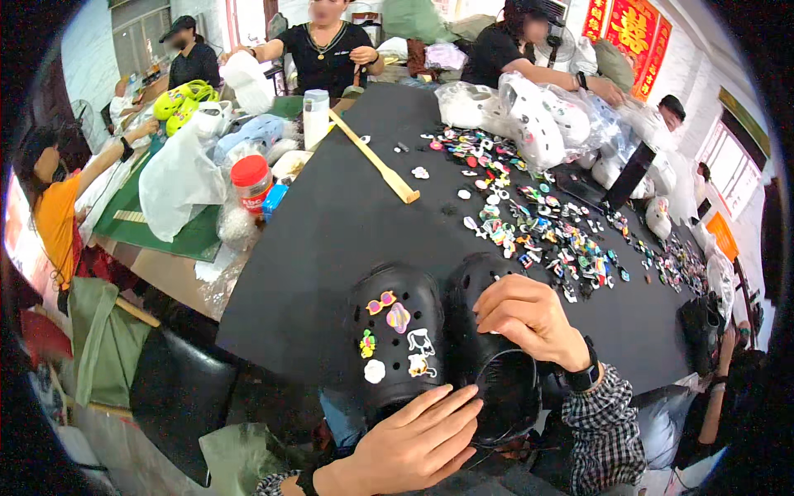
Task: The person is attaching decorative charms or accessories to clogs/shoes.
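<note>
Two black clogs stand side by side at the near edge of the black table. The left clog carries several charms on its holed top: pink-and-yellow sunglasses, a purple planet, a white flower and white animal shapes. My right hand is closed in a pinch over the top of the right clog; a speck of white shows under its fingers, too hidden to name. My left hand lies with fingers stretched out across the inner heel edges of the clogs.
Loose charms are heaped on the right of the black table. Bagged white clogs lie behind them. A wooden stick, a red-lidded jar and yellow-green clogs are farther left. Several people work around the table.
</note>
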